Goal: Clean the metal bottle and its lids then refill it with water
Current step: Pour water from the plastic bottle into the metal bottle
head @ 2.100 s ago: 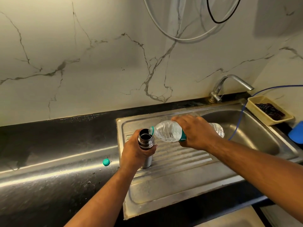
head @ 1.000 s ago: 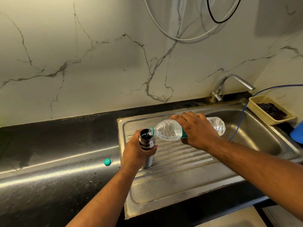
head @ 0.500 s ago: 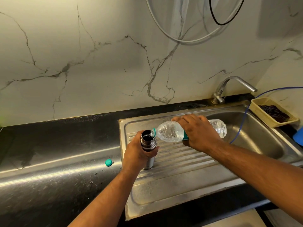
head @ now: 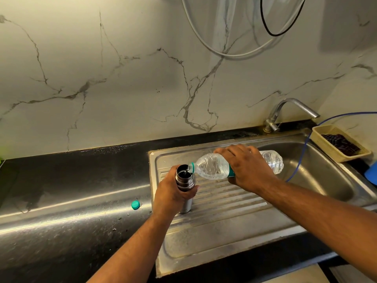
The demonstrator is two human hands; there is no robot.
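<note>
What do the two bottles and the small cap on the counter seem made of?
The metal bottle looks like stainless steel: grey, with bright glints on its ribbed neck. The plastic bottle seems thin clear plastic: see-through and dimpled. The small cap is probably plastic, plain teal; too small to be sure.

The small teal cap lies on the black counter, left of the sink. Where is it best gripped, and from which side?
Probably pinch the teal cap across its round rim, coming down from above: it lies low on the counter, apart from the sink, so its sides are free.
</note>
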